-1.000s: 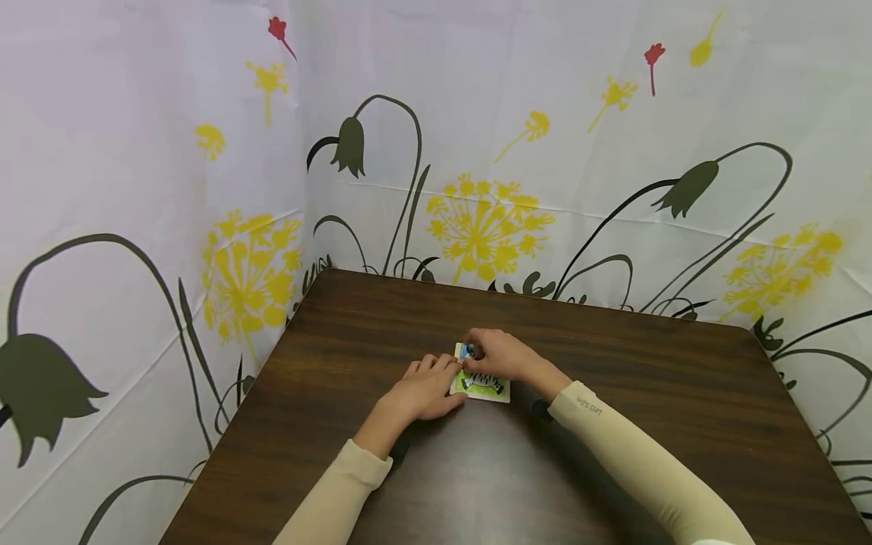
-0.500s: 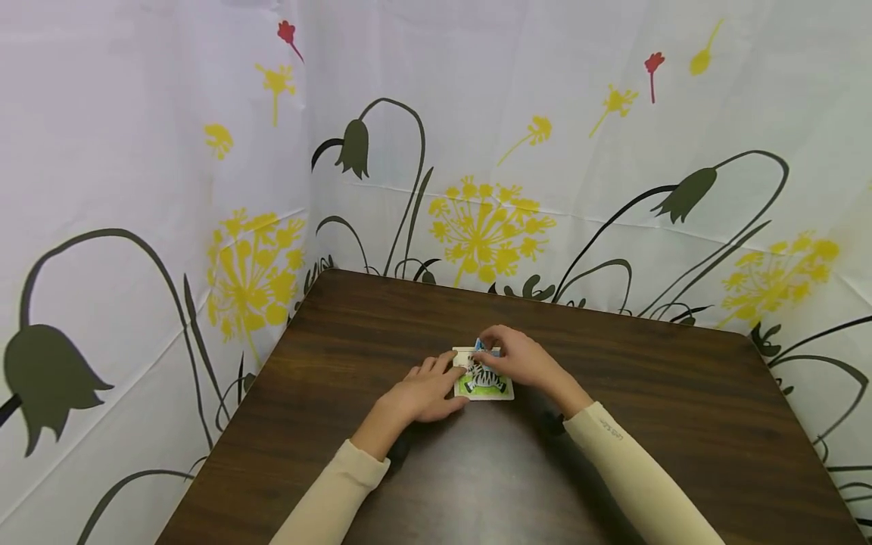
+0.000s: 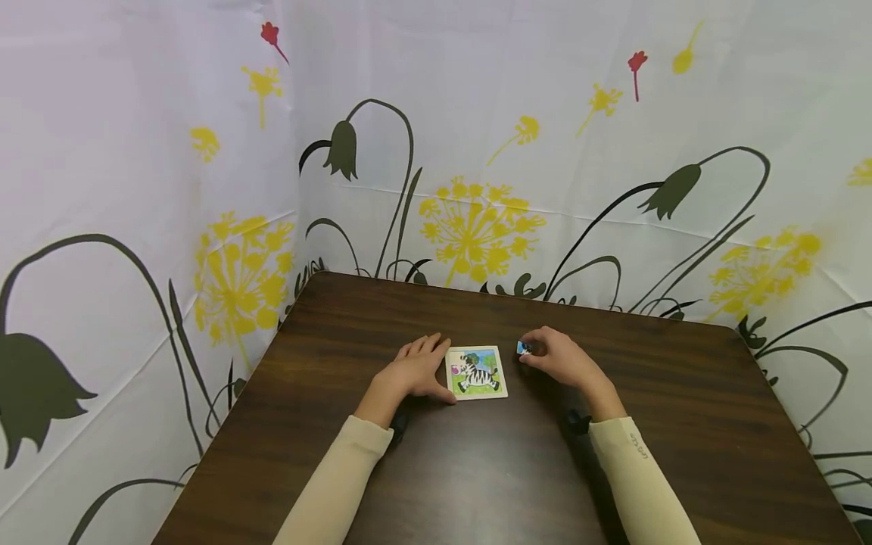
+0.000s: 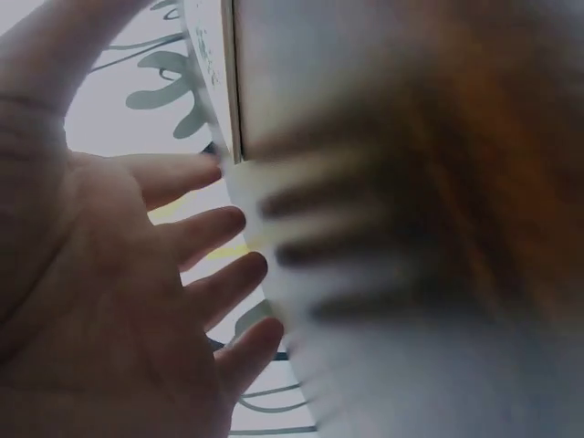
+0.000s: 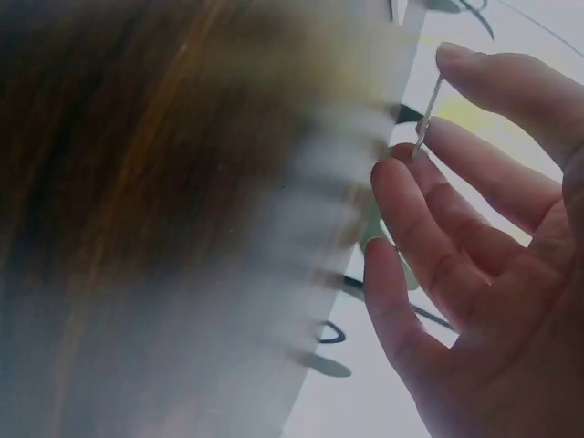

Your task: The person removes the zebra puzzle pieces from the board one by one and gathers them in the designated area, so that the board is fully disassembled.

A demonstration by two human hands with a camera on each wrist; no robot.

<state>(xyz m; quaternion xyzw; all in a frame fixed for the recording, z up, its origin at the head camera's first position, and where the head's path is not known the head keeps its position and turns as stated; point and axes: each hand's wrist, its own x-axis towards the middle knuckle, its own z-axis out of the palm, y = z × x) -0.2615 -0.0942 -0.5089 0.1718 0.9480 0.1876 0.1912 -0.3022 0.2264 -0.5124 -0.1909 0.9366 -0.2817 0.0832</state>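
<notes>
A square zebra jigsaw puzzle [image 3: 482, 396] with a pale frame lies flat on the table. Bare pale board shows in its upper left, around where the zebra's head would sit. My left hand [image 3: 410, 372] is spread beside the puzzle's left edge, thumb near the lower left corner; whether it touches the frame I cannot tell. Its straight fingers also show in the left wrist view. To the right of the puzzle, my right hand [image 3: 562, 360] pinches a small blue puzzle piece [image 3: 522, 348] between thumb and fingers. That thin piece appears edge-on in the right wrist view.
The dark wood-grain table [image 3: 470, 477] extends around both hands. A white cloth [image 3: 477, 98] printed with flowers hangs behind the table and along its left side. Dark wrist cameras [image 3: 579, 421] sit under the wrists.
My right hand has lifted the blue piece out of the puzzle's upper part and carried it right, off the board. My left hand has shifted slightly left, off the puzzle's face.
</notes>
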